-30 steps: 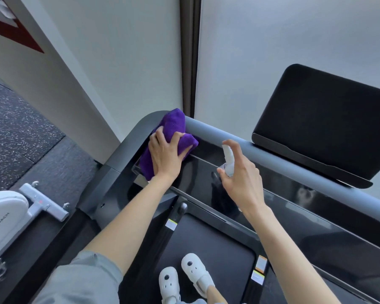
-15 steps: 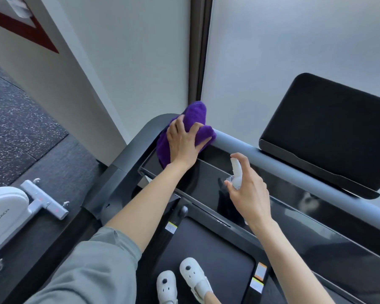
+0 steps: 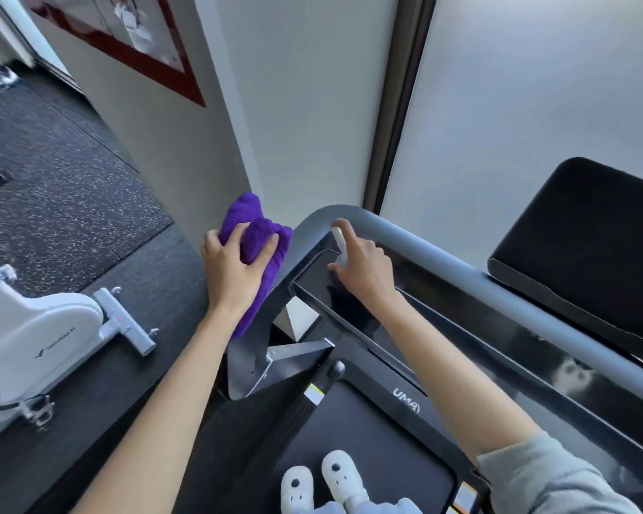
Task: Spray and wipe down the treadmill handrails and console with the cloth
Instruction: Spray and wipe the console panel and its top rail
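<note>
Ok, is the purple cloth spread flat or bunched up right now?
Bunched up. The purple cloth is wadded into thick folds under the left hand, pressed on the handrail's left side, with a loose end hanging below the wrist.

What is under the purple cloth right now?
The purple cloth, gripped by the left hand, drapes over the treadmill's dark side handrail. The rail surface directly beneath it is covered and cannot be seen.

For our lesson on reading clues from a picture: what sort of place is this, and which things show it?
Probably a gym or fitness room. The person stands on a treadmill with a grey handrail, a white exercise machine sits beside it, and the speckled rubber floor is typical gym flooring.
</note>
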`<state>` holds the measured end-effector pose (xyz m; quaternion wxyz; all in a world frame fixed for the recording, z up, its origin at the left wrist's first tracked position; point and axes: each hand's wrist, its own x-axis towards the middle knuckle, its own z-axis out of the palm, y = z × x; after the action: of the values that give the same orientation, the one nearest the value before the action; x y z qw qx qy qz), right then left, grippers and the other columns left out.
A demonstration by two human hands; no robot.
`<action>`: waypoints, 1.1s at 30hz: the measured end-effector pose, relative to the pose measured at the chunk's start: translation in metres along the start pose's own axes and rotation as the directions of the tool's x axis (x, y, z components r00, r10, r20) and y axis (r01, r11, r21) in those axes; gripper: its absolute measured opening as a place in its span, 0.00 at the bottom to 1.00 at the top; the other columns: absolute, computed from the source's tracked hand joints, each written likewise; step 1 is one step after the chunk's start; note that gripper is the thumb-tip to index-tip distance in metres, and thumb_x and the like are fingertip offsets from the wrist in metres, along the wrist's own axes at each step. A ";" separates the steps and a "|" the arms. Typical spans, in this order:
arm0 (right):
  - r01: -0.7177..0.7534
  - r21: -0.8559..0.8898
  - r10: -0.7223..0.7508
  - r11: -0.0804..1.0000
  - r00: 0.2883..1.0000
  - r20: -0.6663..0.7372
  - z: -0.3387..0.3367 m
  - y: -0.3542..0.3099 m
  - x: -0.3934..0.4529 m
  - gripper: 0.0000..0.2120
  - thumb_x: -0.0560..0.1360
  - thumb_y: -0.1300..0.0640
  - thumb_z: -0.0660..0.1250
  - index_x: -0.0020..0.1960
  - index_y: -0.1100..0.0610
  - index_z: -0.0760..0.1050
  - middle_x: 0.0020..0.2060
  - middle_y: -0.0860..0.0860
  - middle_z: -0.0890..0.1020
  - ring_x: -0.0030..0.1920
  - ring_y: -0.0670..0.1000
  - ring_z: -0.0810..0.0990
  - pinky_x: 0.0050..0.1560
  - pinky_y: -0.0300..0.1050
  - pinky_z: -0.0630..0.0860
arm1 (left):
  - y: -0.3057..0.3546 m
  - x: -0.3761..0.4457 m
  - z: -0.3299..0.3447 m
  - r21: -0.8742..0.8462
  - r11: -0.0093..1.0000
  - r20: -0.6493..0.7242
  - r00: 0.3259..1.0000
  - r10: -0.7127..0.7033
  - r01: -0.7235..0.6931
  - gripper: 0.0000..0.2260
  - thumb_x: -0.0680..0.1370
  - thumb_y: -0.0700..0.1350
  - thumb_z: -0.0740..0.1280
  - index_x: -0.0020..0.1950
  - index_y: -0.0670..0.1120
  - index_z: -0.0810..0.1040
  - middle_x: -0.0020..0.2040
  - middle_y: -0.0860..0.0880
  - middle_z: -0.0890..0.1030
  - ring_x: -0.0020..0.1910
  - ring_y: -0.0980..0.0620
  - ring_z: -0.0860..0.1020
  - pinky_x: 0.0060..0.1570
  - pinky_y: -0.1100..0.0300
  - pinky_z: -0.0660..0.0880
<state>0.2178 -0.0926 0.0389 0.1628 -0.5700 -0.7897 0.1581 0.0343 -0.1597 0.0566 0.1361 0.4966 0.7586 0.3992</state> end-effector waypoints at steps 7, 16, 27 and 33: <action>0.030 -0.155 -0.023 0.987 0.999 0.045 0.025 0.001 0.019 0.28 0.72 0.63 0.66 0.66 0.48 0.57 0.41 0.53 0.76 0.38 0.60 0.78 0.32 0.46 0.67 | 0.007 -0.007 0.005 -0.064 0.997 0.041 0.998 -0.037 0.040 0.30 0.71 0.67 0.65 0.61 0.46 0.78 0.56 0.41 0.70 0.59 0.41 0.70 0.63 0.52 0.67; -0.012 -0.132 0.021 0.991 0.998 0.064 0.022 -0.004 0.014 0.35 0.70 0.48 0.74 0.70 0.49 0.59 0.50 0.56 0.76 0.43 0.60 0.80 0.36 0.47 0.66 | 0.007 -0.011 0.003 -0.098 0.992 0.040 0.996 -0.077 0.080 0.34 0.68 0.70 0.61 0.62 0.46 0.78 0.55 0.44 0.69 0.60 0.42 0.69 0.64 0.53 0.66; -0.148 0.518 0.248 0.843 0.960 -0.128 -0.035 0.043 -0.073 0.30 0.73 0.61 0.63 0.70 0.45 0.58 0.30 0.52 0.75 0.33 0.53 0.74 0.39 0.43 0.73 | 0.011 -0.021 0.005 -0.069 0.993 0.047 0.995 -0.089 0.093 0.20 0.76 0.56 0.68 0.61 0.44 0.78 0.55 0.42 0.69 0.61 0.40 0.69 0.63 0.53 0.65; -0.167 0.528 0.291 0.833 0.943 -0.160 -0.040 0.063 -0.114 0.29 0.73 0.61 0.64 0.68 0.38 0.61 0.31 0.57 0.77 0.34 0.55 0.75 0.42 0.39 0.75 | 0.020 -0.027 0.019 -0.139 0.983 0.065 0.992 -0.110 0.118 0.18 0.77 0.55 0.67 0.60 0.44 0.77 0.54 0.43 0.68 0.62 0.39 0.69 0.65 0.53 0.64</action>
<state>0.3228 -0.1800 0.0387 0.3781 -0.6124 -0.6209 0.3106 0.0712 -0.1704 0.0543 0.2153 0.4527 0.7511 0.4295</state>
